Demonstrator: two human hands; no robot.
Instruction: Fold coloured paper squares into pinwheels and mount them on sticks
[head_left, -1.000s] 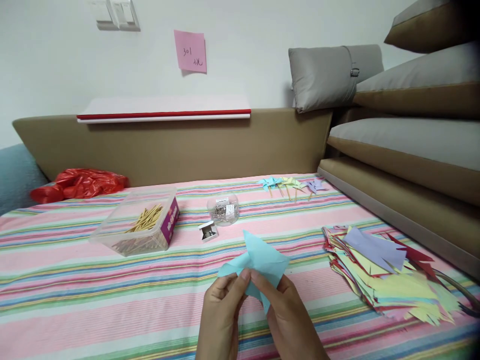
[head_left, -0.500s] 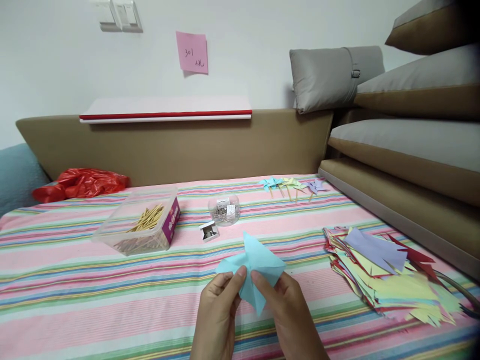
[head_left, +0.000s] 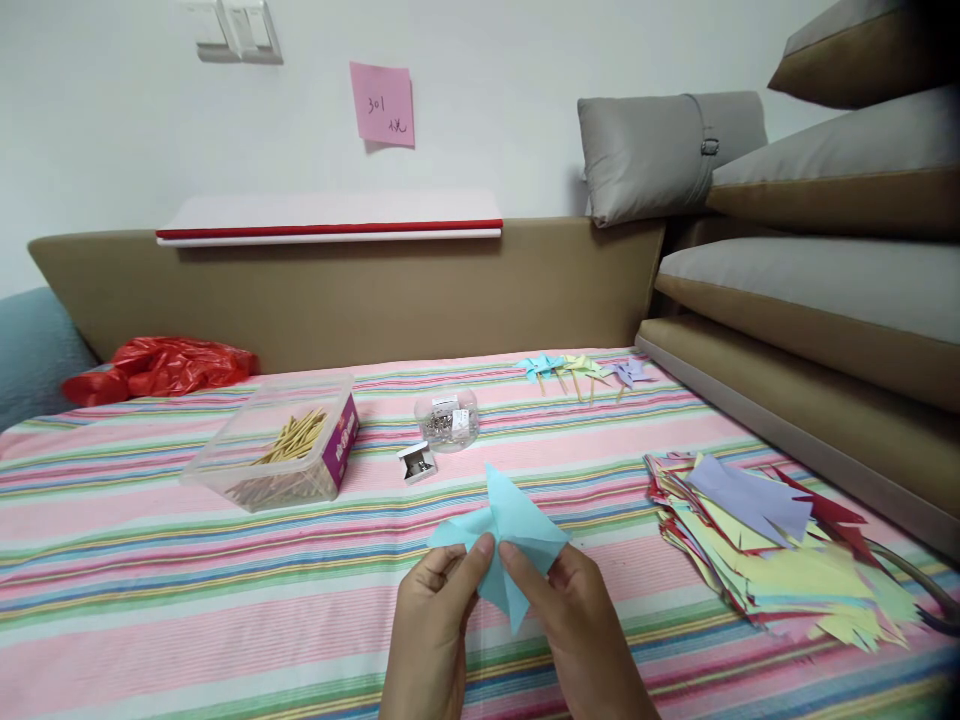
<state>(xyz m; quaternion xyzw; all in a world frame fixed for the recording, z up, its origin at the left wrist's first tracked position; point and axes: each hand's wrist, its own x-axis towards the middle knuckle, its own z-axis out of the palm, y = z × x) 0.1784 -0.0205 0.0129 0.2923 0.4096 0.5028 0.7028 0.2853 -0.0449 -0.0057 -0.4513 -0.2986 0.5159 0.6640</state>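
Between my two hands is a light-blue paper pinwheel [head_left: 521,520], its pointed blades folded in toward the centre. My left hand [head_left: 442,600] pinches it left of centre, thumb on top and fingers curled beneath. From the other side my right hand [head_left: 559,600] grips it the same way, its thumb tip close to the left one. Both hands are closed on the paper, and the fingers behind it are partly hidden. Just beyond the pinwheel sit a small white open box [head_left: 416,463] with small metal pieces and a round clear container [head_left: 448,422] of metal bits.
A clear plastic box [head_left: 277,485] of wooden sticks stands at left, with a red plastic bag [head_left: 172,368] behind it. Several finished pinwheels [head_left: 577,368] lie at the back. On the right are a pile of cut coloured paper [head_left: 787,560], a dark-handled tool [head_left: 922,590] and stacked cushions [head_left: 810,290].
Almost nothing differs. Both hands keep the same grip on the blue pinwheel, and the whole view has shifted very slightly.
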